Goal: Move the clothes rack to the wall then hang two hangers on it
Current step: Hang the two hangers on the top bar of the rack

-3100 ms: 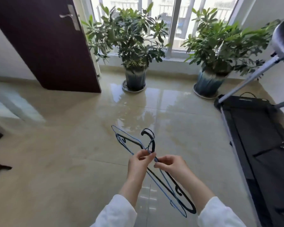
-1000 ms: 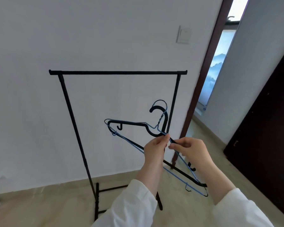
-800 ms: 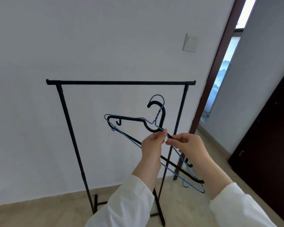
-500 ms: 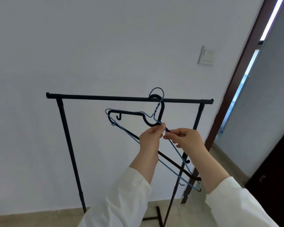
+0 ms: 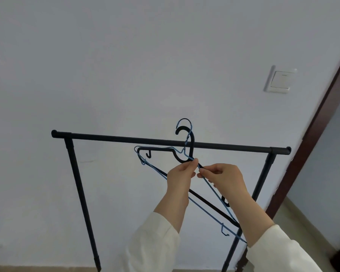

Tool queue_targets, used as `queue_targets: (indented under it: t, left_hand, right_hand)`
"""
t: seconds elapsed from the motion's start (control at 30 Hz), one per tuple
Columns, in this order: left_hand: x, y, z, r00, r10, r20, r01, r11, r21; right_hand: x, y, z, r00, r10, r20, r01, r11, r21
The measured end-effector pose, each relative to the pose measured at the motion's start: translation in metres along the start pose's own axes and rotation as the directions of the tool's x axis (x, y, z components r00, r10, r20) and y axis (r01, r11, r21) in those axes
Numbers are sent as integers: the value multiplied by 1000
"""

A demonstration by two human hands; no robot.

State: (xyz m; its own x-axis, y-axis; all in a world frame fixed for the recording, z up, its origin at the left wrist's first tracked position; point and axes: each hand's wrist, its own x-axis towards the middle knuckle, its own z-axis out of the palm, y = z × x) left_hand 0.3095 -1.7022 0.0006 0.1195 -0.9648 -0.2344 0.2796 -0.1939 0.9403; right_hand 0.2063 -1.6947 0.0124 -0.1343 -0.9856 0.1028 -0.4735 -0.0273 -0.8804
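Observation:
A black clothes rack (image 5: 126, 139) stands against the white wall, its top bar running left to right. I hold two hangers together in front of the bar: a black plastic hanger (image 5: 191, 143) and a thin blue wire hanger (image 5: 212, 187). My left hand (image 5: 182, 176) pinches them at the neck. My right hand (image 5: 224, 178) pinches the blue wire beside it. Both hooks rise just above the bar, right of its middle. Whether a hook touches the bar I cannot tell.
A white light switch (image 5: 280, 81) sits on the wall at the upper right. A dark brown door frame (image 5: 320, 122) runs down the right side. Floor tiles show at the bottom left (image 5: 37, 268). The rack's two black legs (image 5: 81, 193) reach down to the floor.
Both hands have lifted the two hangers, so the hooks now stand above the rack's bar instead of at it. The view has tilted up toward the wall.

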Motion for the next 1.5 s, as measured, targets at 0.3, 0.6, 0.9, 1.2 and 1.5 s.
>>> queue_targets:
  t: [0.3, 0.6, 0.9, 1.2, 1.5]
  left_hand:
    - [25, -6, -16, 998, 70, -1, -67, 958, 278]
    - [33, -9, -24, 998, 65, 3, -63, 949, 309]
    - [38, -17, -30, 999, 53, -10, -48, 958, 282]
    - [41, -23, -30, 1000, 12, 8, -14, 954, 301]
    - [36, -29, -37, 998, -9, 55, -9, 946, 324]
  right_hand:
    - [6, 11, 21, 998, 52, -31, -54, 996, -69]
    - [5, 15, 32, 994, 83, -71, -88, 994, -64]
    - [6, 26, 25, 985, 79, -155, -83, 996, -18]
    - [3, 30, 21, 983, 106, -152, -111, 993, -27]
    - [4, 37, 22, 981, 137, -135, -148, 987, -70]
